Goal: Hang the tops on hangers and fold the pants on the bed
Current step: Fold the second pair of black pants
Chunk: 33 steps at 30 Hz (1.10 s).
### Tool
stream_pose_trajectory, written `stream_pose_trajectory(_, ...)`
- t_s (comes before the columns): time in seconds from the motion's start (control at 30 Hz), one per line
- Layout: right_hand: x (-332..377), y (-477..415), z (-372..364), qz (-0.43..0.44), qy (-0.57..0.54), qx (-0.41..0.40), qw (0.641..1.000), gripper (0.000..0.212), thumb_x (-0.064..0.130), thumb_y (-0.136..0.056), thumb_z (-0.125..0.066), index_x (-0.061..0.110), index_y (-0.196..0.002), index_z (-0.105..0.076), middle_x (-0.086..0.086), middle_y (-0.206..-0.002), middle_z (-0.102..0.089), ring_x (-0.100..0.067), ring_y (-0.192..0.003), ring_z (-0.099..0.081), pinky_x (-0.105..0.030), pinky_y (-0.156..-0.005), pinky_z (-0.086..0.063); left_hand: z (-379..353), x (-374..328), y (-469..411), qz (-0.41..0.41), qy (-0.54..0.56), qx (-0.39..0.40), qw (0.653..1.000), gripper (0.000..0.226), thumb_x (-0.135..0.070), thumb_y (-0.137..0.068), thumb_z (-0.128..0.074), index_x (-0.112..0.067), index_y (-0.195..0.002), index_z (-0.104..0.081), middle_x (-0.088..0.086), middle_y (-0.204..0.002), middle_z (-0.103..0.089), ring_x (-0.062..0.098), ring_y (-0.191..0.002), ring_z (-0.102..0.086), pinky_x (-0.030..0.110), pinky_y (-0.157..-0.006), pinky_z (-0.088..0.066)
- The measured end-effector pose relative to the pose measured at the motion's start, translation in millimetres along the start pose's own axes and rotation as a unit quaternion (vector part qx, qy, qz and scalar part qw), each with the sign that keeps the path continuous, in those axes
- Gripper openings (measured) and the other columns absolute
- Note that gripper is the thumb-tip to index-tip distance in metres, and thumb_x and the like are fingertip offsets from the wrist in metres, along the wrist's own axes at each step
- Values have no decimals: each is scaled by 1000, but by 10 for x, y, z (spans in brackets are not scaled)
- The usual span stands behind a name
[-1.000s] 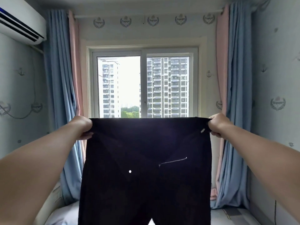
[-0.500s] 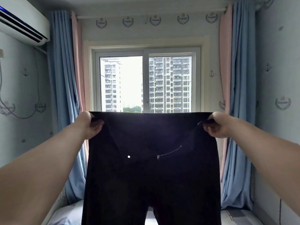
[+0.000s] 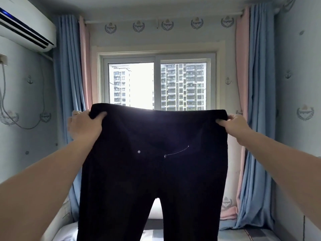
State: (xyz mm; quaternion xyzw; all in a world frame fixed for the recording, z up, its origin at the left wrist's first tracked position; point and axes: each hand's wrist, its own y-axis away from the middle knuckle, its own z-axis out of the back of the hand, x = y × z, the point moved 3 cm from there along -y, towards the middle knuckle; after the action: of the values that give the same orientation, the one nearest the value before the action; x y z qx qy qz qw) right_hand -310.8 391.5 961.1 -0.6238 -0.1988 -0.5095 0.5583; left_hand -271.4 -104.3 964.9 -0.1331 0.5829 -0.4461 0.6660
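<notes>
Both hands gripping pants (image 3: pixel 152 171) waistband, spreading it wide before window (image 3: pixel 157 84): left hand (image 3: pixel 85 126) at one corner, right hand (image 3: pixel 233 123) at other; legs hanging over bed (image 3: pixel 257 235).

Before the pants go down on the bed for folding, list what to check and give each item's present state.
1. Left hand grips one corner of the waistband: ok.
2. Right hand pinches the other corner: ok.
3. Pants held spread wide, waistband drawn across with only a slight sag: ok.
4. Legs hang apart and untwisted: ok where visible; their lower ends are out of frame, so cannot tell for the full length.
5. Room on the bed to lay them flat: cannot tell, the pants hide most of it.
</notes>
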Motion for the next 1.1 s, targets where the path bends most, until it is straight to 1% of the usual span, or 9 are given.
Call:
stream_pose_trajectory(0.17, 7, -13, -149, 4, 28, 10, 1000, 41, 31, -97, -65, 17, -135, -56, 1, -97, -66, -19, -86, -65, -35, -71, -56, -8, 2, -72, 4, 145, 66, 987, 36, -45, -97, -58, -10, -107, -62, 8, -98, -64, 31, -93, -64, 45, -81, -53)
stream_pose_trajectory(0.33, 31, -5, -310, -40, 96, 9, 995, 21, 18, -97, -61, 10, -115, -64, -7, -98, -67, -25, -90, -65, -37, -78, -56, -63, 97, -14, 92, -28, 172, 980, 37, -19, -96, -60, -3, -129, -59, 16, -110, -66, 32, -87, -62, 39, -74, -49)
stream_pose_trajectory(0.43, -98, 114, -388, -158, 175, 41, 971, 23, 8, -96, -51, -1, -113, -63, -19, -105, -68, -35, -94, -67, -40, -80, -57, -77, 296, 227, 205, -119, 424, 874, 32, -1, -93, -54, 8, -122, -66, 26, -103, -71, 41, -94, -69, 47, -90, -56)
stream_pose_trajectory(0.5, -238, 199, -457, -207, 242, 122, 940, 26, 4, -98, -43, -5, -112, -64, -20, -106, -68, -33, -92, -67, -38, -80, -54, -107, 468, 404, 243, -97, 484, 835, 28, 3, -94, -47, 13, -109, -68, 29, -89, -73, 42, -80, -72, 53, -82, -60)
stream_pose_trajectory(0.63, -442, 351, -490, -300, 189, 156, 922, 25, -2, -94, -38, -1, -79, -58, -6, -49, -55, -16, -39, -52, -21, -39, -47, -287, 675, 590, 308, 18, 444, 841, 34, 1, -96, -34, 9, -82, -64, 21, -64, -67, 32, -52, -65, 39, -57, -54)
stream_pose_trajectory(0.7, -447, 394, -512, -318, 132, 151, 927, 24, -5, -90, -40, 3, -75, -55, -3, -40, -49, -13, -29, -47, -21, -38, -49, -379, 646, 620, 344, 70, 420, 837, 38, 1, -95, -35, 4, -67, -61, 18, -57, -63, 29, -43, -62, 36, -49, -55)
stream_pose_trajectory(0.8, -385, 448, -602, -325, 60, 162, 930, 18, -3, -91, -41, 3, -81, -55, -6, -44, -55, -18, -32, -55, -31, -52, -59, -485, 488, 634, 360, 126, 395, 836, 36, -8, -98, -40, -1, -72, -63, 17, -66, -66, 28, -53, -67, 37, -52, -58)
stream_pose_trajectory(0.93, -210, 554, -867, -274, -28, 230, 933, 15, 3, -91, -36, 5, -84, -49, -9, -47, -57, -25, -41, -62, -39, -55, -60, -527, 95, 649, 341, 214, 368, 838, 28, -20, -101, -45, -3, -105, -68, 17, -96, -71, 31, -94, -70, 44, -92, -56)
stream_pose_trajectory(1.1, 179, 586, -1141, -170, -107, 299, 933, 11, 4, -94, -49, 0, -95, -59, -17, -75, -69, -34, -72, -72, -46, -70, -62, -493, -461, 785, 295, 388, 347, 801, 19, -9, -100, -54, 0, -114, -64, 19, -101, -74, 29, -80, -73, 36, -58, -61)
